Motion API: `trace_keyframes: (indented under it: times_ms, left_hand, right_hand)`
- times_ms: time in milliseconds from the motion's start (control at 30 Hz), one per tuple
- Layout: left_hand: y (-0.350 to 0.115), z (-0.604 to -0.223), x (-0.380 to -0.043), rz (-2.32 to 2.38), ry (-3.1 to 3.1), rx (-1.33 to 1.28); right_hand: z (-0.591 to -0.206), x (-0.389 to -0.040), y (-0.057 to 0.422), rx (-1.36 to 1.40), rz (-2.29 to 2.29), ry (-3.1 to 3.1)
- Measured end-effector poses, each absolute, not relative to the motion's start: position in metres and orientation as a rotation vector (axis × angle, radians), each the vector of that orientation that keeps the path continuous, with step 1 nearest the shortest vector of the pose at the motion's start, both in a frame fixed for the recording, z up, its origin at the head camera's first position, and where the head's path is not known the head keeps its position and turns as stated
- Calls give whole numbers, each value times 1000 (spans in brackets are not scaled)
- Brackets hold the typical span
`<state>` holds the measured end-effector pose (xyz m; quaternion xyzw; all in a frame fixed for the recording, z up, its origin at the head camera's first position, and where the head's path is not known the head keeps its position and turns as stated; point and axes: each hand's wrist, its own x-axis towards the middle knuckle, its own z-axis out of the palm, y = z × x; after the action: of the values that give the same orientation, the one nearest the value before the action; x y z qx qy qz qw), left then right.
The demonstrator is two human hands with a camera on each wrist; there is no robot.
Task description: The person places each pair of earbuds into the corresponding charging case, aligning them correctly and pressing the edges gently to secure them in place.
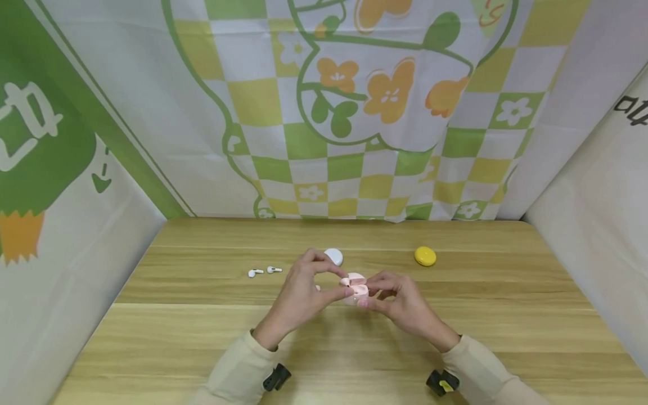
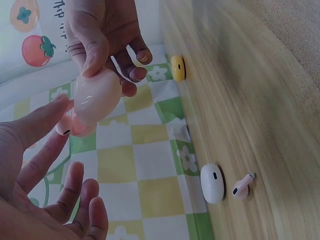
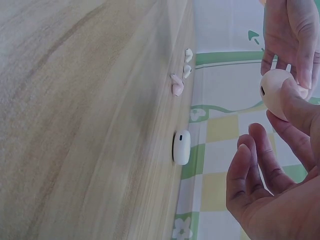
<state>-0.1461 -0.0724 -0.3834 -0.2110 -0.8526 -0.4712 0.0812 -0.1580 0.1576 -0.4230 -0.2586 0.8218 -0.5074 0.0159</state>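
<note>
A pink earbud case (image 1: 360,291) is held up off the table between the thumb and fingers of my right hand (image 1: 405,301), its lid raised. My left hand (image 1: 304,287) pinches a pink earbud (image 2: 64,125) between thumb and index finger, right at the case's opening. Whether that earbud touches the case, I cannot tell. Another pink earbud (image 2: 241,190) lies on the table, mostly hidden behind the left hand in the head view. The inside of the case is only partly visible.
On the wooden table (image 1: 202,332), a white earbud case (image 1: 334,256) lies behind my hands. Two white earbuds (image 1: 274,270) rest to the left. A round yellow case (image 1: 425,256) sits at the right. Patterned cloth (image 1: 344,169) hangs along the table's back edge.
</note>
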Motion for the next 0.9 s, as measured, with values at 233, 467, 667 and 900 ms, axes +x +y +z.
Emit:
trace_keyframes:
  times_ms: [233,467,667,900]
  left_hand:
    - [-72,-383,-145,-1400,-2551,-621]
    - [-71,-384,-144,-1419,-2542,-612]
    - [-71,-383,-145,-1396,-2553,-627]
    - [-76,-381,-145,-1392,-2552,-602]
  right_hand:
    - [-423,-158,157,-797,-1577,2554]
    - [-424,-159,158,-798,-1583,2549]
    - [-425,-159,158,-797,-1600,2547]
    - [-426,-160,159,-787,-1619,2533]
